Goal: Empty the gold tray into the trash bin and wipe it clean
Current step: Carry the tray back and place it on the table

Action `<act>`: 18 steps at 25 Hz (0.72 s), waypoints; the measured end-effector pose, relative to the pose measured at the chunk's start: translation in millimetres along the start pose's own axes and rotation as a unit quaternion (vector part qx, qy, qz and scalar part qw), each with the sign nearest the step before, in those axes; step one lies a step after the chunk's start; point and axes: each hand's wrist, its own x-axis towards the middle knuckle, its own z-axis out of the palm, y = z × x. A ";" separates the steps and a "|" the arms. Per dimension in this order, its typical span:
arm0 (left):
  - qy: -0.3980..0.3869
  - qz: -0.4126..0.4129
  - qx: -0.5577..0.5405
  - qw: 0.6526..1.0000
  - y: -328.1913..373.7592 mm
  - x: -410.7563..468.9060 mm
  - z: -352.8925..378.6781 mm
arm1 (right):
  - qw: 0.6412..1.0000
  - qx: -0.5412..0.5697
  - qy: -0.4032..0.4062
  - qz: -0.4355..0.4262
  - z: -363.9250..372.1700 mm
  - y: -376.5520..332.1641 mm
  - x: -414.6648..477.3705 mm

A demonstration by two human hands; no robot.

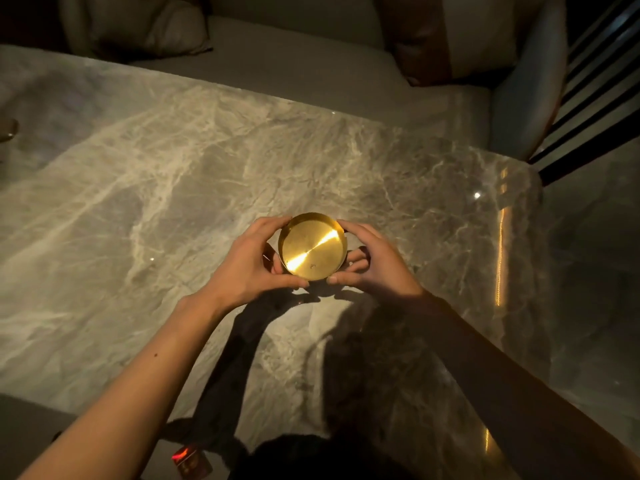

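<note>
Over marble table (173, 188), both hands (254, 263) cup a round, shiny gold tray (311, 249), nearly bare.

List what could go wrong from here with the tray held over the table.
1. Both hands, left and right, pinch the smooth gold tray only at its rim; it might slip onto the marble table.
2. Small specks remain inside; tilting could spill them.
3. Dim light may hide residue.

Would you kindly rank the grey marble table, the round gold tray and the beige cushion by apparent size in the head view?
1. Grey marble table, by far largest.
2. Beige cushion, though farther away and partly cropped.
3. Round gold tray, smallest, held between left hand and right hand.
</note>
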 end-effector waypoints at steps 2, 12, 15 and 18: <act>0.013 -0.010 0.003 1.000 -3.5 -7.9 -2.6 | 1.000 -0.011 -0.013 -0.019 6.5 -0.2 3.3; 0.011 -0.020 -0.002 1.000 -91.6 -21.8 -87.4 | 0.999 -0.034 -0.014 -0.012 111.4 -23.5 67.4; -0.001 0.000 0.000 1.000 -150.9 -19.5 -145.2 | 0.999 -0.034 0.013 -0.002 177.8 -46.0 106.9; -0.011 -0.014 -0.002 1.000 -195.4 -22.7 -212.7 | 0.998 -0.049 0.036 0.022 246.6 -80.7 139.4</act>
